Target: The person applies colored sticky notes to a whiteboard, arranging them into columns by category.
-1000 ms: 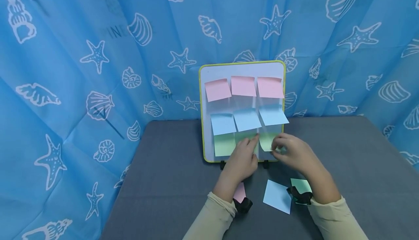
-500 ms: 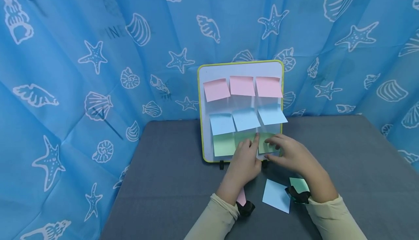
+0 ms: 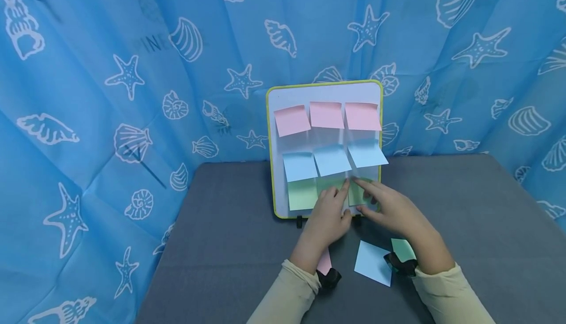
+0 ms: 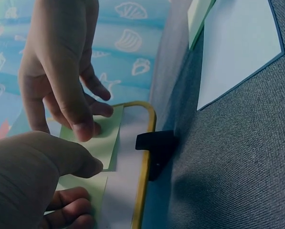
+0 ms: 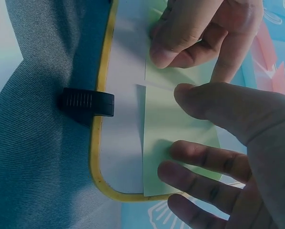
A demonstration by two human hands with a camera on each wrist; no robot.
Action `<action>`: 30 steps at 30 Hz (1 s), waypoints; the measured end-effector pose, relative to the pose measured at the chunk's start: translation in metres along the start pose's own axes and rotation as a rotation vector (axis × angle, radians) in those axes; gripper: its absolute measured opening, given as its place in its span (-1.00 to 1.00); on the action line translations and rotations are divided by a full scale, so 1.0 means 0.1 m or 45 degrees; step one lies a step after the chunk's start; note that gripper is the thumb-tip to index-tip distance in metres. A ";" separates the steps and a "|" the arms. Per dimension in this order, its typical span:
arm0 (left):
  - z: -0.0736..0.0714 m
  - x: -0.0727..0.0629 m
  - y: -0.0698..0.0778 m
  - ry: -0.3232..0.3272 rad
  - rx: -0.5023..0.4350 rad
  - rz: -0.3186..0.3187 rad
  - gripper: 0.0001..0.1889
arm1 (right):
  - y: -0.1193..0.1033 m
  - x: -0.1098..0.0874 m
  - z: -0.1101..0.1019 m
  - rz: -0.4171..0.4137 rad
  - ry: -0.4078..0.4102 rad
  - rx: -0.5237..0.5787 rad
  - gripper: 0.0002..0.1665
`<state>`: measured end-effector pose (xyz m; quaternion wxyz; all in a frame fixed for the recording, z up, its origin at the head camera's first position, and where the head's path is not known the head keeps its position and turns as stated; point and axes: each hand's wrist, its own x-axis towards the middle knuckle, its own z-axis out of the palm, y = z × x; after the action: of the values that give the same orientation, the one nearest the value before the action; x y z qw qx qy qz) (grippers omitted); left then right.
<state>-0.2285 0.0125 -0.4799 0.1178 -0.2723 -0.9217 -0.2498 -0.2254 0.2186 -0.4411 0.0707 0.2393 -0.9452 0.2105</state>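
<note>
A small whiteboard (image 3: 325, 93) with a yellow rim stands upright, bearing pink, blue and green sticky notes in three rows. In the bottom row, my left hand (image 3: 326, 218) presses its straight index finger near the top edge of the middle green sticky note (image 3: 325, 184), its other fingers bent. My right hand (image 3: 398, 208) lies over the right green sticky note (image 5: 159, 124), index fingertip at its upper left corner, close to the left index finger. In the right wrist view its other fingers spread over the paper, some seeming to touch it; the index tip is hidden there.
Before the board on the grey table (image 3: 221, 245) lie a blue sticky-note pad (image 3: 373, 263), a green pad (image 3: 402, 250) and a pink pad (image 3: 325, 263), partly hidden by the wrists. Black feet (image 3: 299, 222) hold the board's lower edge. A blue shell-patterned curtain (image 3: 177, 68) hangs behind.
The right fingers have let go of the green note's lower right corner and moved left and up to its top left corner. The left index finger has stayed in place.
</note>
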 end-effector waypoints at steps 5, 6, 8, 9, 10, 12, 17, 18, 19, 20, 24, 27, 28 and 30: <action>0.00 0.01 0.00 0.017 0.000 0.017 -0.28 | 0.00 -0.01 0.00 0.010 -0.021 -0.009 -0.18; 0.00 0.01 0.00 0.020 0.000 0.019 -0.28 | 0.00 -0.01 0.01 0.013 -0.030 -0.008 -0.17; 0.00 0.01 0.00 0.026 -0.003 0.022 -0.27 | -0.01 -0.01 0.01 0.023 -0.042 -0.006 -0.17; 0.00 0.01 0.00 0.027 -0.005 0.021 -0.27 | -0.01 -0.02 0.01 0.029 -0.048 -0.005 -0.16; 0.01 0.01 0.00 0.030 -0.007 0.020 -0.27 | -0.01 -0.02 0.01 0.036 -0.054 -0.005 -0.16; 0.01 0.01 -0.01 0.035 -0.012 0.017 -0.26 | -0.01 -0.02 0.01 0.045 -0.065 -0.007 -0.17; 0.01 0.01 0.00 0.056 -0.009 0.023 -0.26 | 0.03 -0.03 -0.05 0.053 -0.119 0.082 -0.14; 0.02 0.01 0.01 0.062 -0.005 0.024 -0.26 | 0.05 -0.03 -0.07 0.052 -0.131 0.110 -0.13; 0.02 0.01 0.01 0.065 0.001 0.023 -0.26 | 0.07 -0.04 -0.09 0.055 -0.143 0.138 -0.12; 0.02 0.02 0.01 0.069 0.003 0.021 -0.26 | 0.08 -0.04 -0.11 0.062 -0.153 0.160 -0.11; 0.02 0.01 0.01 0.066 0.004 0.004 -0.25 | 0.15 -0.07 -0.18 0.107 -0.187 0.195 -0.10; 0.02 0.01 0.02 0.054 0.001 -0.007 -0.25 | 0.18 -0.10 -0.22 0.149 -0.194 0.199 -0.10; 0.02 0.01 0.02 0.048 0.004 -0.008 -0.25 | 0.19 -0.10 -0.23 0.162 -0.195 0.195 -0.10; 0.01 0.01 0.02 0.041 0.004 -0.006 -0.25 | 0.20 -0.11 -0.25 0.177 -0.197 0.188 -0.10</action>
<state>-0.2286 0.0148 -0.4799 0.1322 -0.2658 -0.9208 -0.2528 -0.2248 0.2505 -0.4282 -0.0351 0.1934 -0.9441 0.2648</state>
